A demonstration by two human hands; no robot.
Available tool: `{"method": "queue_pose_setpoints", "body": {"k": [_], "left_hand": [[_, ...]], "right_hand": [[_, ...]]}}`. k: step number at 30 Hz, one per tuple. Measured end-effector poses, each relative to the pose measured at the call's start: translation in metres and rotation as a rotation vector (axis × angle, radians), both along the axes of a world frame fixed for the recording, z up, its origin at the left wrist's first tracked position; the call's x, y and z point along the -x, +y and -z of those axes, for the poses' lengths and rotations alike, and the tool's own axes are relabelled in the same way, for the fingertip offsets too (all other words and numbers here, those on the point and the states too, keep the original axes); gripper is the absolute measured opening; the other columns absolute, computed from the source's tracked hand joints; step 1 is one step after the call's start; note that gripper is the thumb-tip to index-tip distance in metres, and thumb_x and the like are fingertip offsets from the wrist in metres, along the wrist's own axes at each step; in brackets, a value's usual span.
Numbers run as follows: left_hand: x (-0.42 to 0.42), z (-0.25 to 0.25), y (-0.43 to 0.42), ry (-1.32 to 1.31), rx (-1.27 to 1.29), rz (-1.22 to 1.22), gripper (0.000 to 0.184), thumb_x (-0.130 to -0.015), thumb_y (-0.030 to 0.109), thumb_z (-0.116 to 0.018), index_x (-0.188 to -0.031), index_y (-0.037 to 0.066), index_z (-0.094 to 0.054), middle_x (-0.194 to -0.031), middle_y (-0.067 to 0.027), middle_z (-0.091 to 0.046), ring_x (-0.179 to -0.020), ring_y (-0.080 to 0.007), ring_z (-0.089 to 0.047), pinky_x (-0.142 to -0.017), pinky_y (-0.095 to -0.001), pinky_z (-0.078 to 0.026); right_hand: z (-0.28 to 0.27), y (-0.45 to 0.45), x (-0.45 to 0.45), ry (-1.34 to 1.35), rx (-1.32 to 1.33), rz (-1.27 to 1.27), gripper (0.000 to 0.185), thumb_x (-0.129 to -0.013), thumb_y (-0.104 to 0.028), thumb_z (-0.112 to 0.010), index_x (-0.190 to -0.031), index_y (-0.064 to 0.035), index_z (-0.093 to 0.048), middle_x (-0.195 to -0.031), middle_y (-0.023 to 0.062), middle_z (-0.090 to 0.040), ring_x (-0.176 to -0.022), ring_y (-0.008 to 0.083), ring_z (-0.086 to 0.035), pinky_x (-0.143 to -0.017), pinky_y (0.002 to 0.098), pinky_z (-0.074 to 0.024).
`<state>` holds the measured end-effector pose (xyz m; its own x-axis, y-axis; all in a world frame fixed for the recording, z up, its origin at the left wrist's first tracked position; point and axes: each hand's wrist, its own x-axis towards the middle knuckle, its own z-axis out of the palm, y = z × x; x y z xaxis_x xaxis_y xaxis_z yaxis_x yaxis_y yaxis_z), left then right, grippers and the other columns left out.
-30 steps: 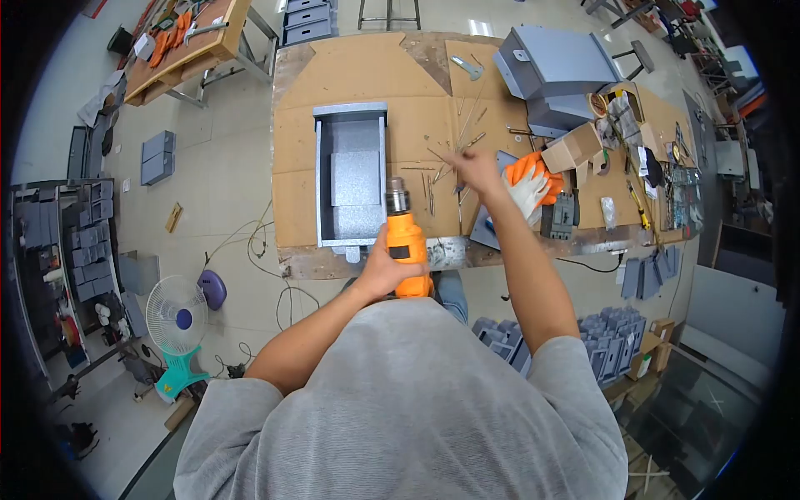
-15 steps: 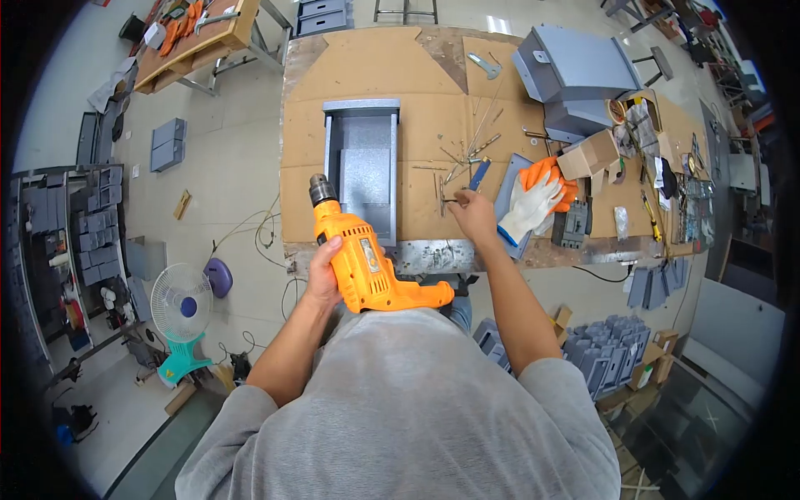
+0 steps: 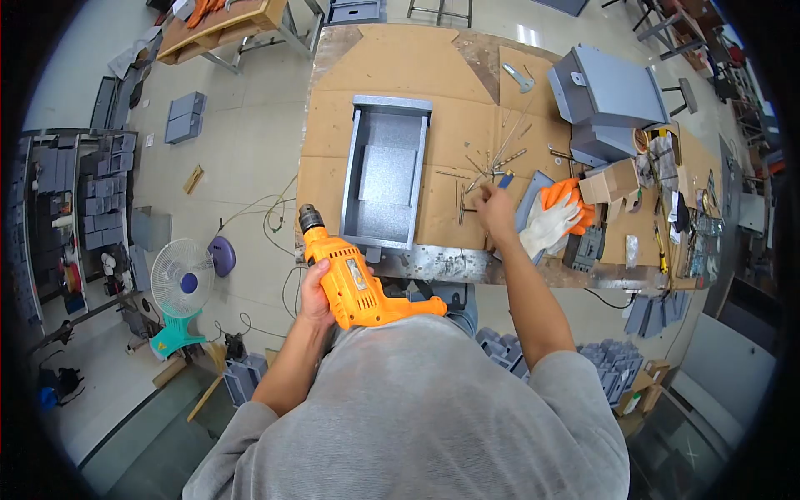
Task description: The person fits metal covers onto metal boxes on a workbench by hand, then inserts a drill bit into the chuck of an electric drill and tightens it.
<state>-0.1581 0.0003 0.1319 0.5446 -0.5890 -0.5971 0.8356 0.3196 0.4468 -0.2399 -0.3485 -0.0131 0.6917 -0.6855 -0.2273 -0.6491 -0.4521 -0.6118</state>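
Observation:
My left hand (image 3: pixel 317 293) is wrapped round the body of an orange power drill (image 3: pixel 357 283). The drill's chuck (image 3: pixel 311 218) points away from me, with no bit visible in it, and its handle lies by my waist. Over the table, my right hand (image 3: pixel 493 205) has its fingers bent together low beside several loose drill bits (image 3: pixel 492 171). Whatever those fingertips hold, if anything, is hidden. A T-shaped chuck key (image 3: pixel 463 208) lies just left of them, and a blue-handled tool (image 3: pixel 506 178) just beyond. Between my hands stands an open grey metal box (image 3: pixel 385 175).
White-and-orange work gloves (image 3: pixel 554 218) lie right of my right hand. Farther right are a small cardboard box (image 3: pixel 608 185) and a large grey metal enclosure (image 3: pixel 608 87). Cardboard (image 3: pixel 400 62) covers much of the table. A fan (image 3: pixel 182 283) stands at the left.
The view has shifted, so the table sits farther right. My right hand has moved slightly away from me, off the chuck key and toward the drill bits. My left hand still holds the drill.

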Motion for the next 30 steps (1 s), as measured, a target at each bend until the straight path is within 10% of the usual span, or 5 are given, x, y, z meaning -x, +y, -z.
{"method": "queue_pose_setpoints", "body": {"k": [13,21,25,30], "left_hand": [[0.011,0.002,0.021,-0.009,-0.101,-0.073,0.064,-0.082,0.044,-0.059,-0.125,-0.002,-0.046,-0.107,-0.0196,-0.059,-0.102,-0.0384,-0.061,-0.085,-0.0533,-0.053],[0.0,0.009,0.007,0.065,0.025,-0.073,0.06,-0.081,0.04,-0.059,-0.123,-0.002,-0.047,-0.106,-0.0207,-0.06,-0.098,-0.0377,-0.063,-0.086,-0.0526,-0.052],[-0.017,0.007,-0.016,0.041,0.088,-0.045,0.057,-0.082,0.04,-0.058,-0.121,-0.001,-0.049,-0.106,-0.0197,-0.061,-0.097,-0.0369,-0.063,-0.087,-0.0532,-0.052],[-0.034,0.008,-0.054,0.066,0.24,0.024,0.049,-0.088,0.039,-0.056,-0.121,0.002,-0.05,-0.103,-0.0154,-0.061,-0.095,-0.0332,-0.063,-0.086,-0.052,-0.052]], "right_hand": [[0.029,-0.041,-0.071,0.07,0.321,-0.157,0.021,-0.08,-0.015,-0.064,-0.093,0.0018,-0.065,-0.083,0.0236,-0.064,-0.085,0.0418,-0.062,-0.08,0.0462,-0.0505],[-0.062,0.003,-0.019,-0.035,-0.646,-0.183,0.018,-0.088,0.001,-0.047,-0.096,0.0041,-0.063,-0.08,0.0076,-0.066,-0.074,0.0139,-0.064,-0.068,0.0297,-0.0528],[-0.152,0.088,0.03,-0.119,-0.636,-0.597,0.039,-0.076,-0.022,-0.076,-0.105,0.0017,-0.063,-0.094,0.0085,-0.066,-0.086,0.021,-0.064,-0.076,0.0349,-0.0521],[-0.172,0.122,0.044,-0.065,-0.101,-0.682,0.045,-0.07,-0.025,-0.08,-0.103,-0.0001,-0.062,-0.086,0.0137,-0.058,-0.08,0.0348,-0.059,-0.073,0.039,-0.0493]]}}
